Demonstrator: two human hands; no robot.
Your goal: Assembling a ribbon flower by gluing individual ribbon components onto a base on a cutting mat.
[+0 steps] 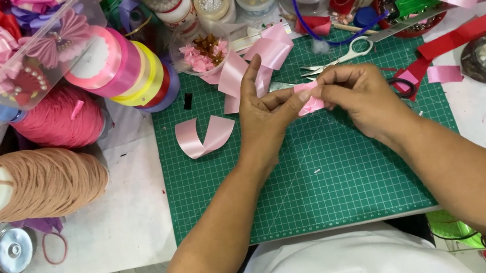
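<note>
Above the green cutting mat (328,175), the left hand (265,113) and the right hand (358,94) both pinch a small pink ribbon piece (311,102) between fingertips, with scissors (335,58) at 12 o'clock from it.

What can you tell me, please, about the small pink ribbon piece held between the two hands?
The pink ribbon piece is a short strip of glossy, satin-looking ribbon, folded or pinched at its middle. The left hand and right hand meet on it, each with a fingertip grip, so most of it is hidden. It is held just above the green cutting mat, near the mat's far edge, apparently clear of the surface.
</note>
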